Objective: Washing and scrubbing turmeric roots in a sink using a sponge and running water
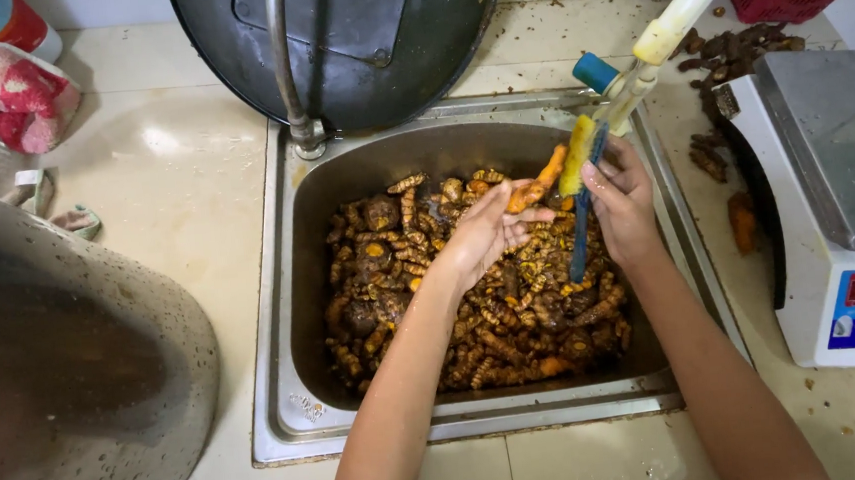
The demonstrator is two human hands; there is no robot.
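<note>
Steel pot [67, 395] sits far left on tiled counter [183, 187]. Sink [280, 280] holds heap of muddy turmeric roots [482, 306]. L hand [482, 231] grips an orange root [536, 187] above heap; R hand [623, 201] clenched round blue-handled brush [580, 214], bristles touching root. White scale [837, 211] w/ steel tray at far right.

Warm even light, soft counter [183, 187] glare, blurred wide-angle edges, shadowed sink [280, 280].
</note>
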